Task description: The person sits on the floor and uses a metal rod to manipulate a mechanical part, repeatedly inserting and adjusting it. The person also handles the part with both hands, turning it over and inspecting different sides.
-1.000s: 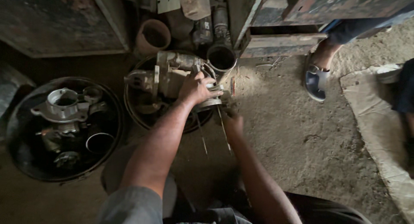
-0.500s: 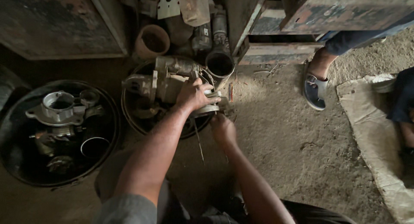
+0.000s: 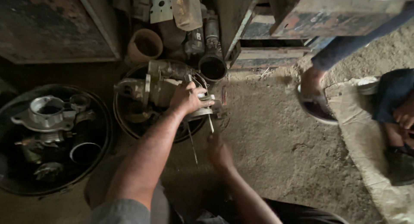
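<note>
Single head-worn camera, looking steeply down from above the person's own forearms, close range, dirt floor [image 3: 276,146] filling the frame, metal cabinets [image 3: 51,26] along the top edge

Engine part [image 3: 159,88]: dull cast metal, grimy. Round pan [image 3: 129,125]: dark, oily metal. Floor [image 3: 276,146]: rough, dusty earth. Crate [image 3: 276,56]: worn painted wood.

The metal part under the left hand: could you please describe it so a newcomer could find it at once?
Start at the round pan in the middle of the floor. Across its rim lies a grey metal assembly under the left hand. Unlike the loose pipes behind, it has a flanged end.
</note>
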